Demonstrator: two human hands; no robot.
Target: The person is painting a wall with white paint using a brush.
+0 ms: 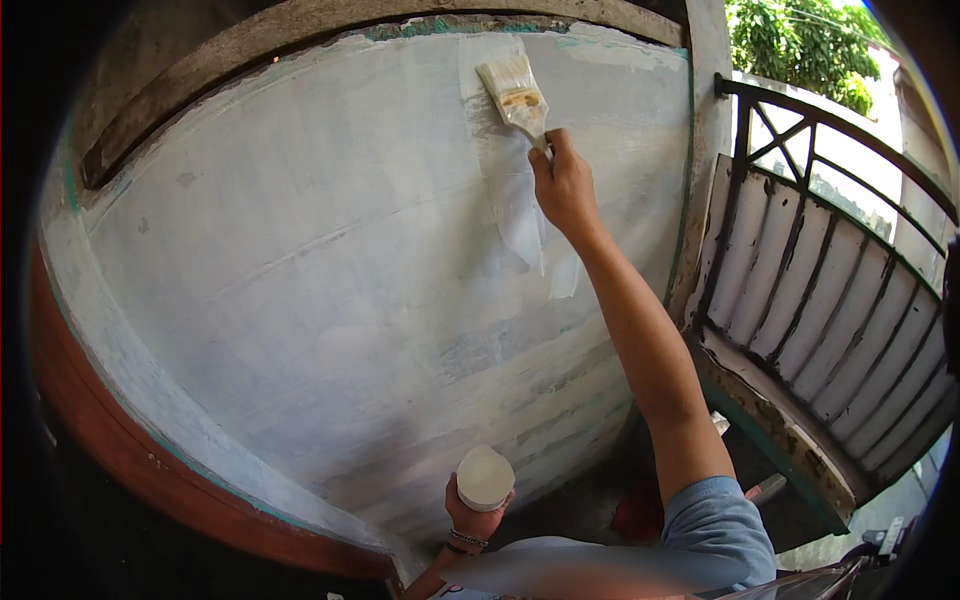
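My right hand [566, 180] grips the handle of a wide, flat paintbrush [517, 94], its pale bristles pressed against the upper part of a wall panel [322, 262]. Fresh white paint streaks [517, 217] run down the panel below the brush. Low in front of my body, my left hand [476, 517] holds a round white cup [486, 480] upright from beneath. Whitish paint appears to fill the cup. The panel is patchy grey and white, with a seam across it and green traces along its top edge.
A weathered wooden beam [262, 75] curves above the panel. On the right stands a black metal railing [810, 180] with pale sheets behind its bars. Brown-red trim [150, 480] borders the lower left. A dark red item [637, 514] lies on the floor beside my right arm.
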